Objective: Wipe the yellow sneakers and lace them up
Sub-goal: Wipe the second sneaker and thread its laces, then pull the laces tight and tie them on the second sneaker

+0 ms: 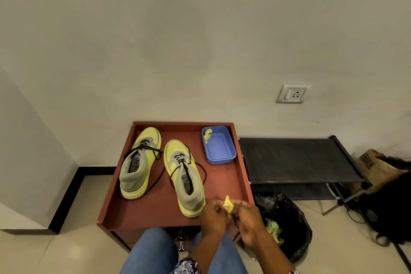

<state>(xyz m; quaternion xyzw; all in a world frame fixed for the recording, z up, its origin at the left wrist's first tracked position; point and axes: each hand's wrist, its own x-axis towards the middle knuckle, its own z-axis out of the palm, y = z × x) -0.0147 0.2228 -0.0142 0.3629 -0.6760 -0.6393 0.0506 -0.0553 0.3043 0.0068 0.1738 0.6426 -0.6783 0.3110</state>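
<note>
Both hands meet at the near right corner of the red tabletop (155, 211). The left hand (212, 218) and the right hand (250, 222) each have the grip pinching one small yellow cloth (228, 203) between the fingertips. The two yellow sneakers (184, 176) stand side by side on the tabletop, black laces loose. A blue tray (219, 153) sits at the far right corner.

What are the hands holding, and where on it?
Both hands, left and right, pinch a small yellow wipe by its lower end at the fingertips.
</note>
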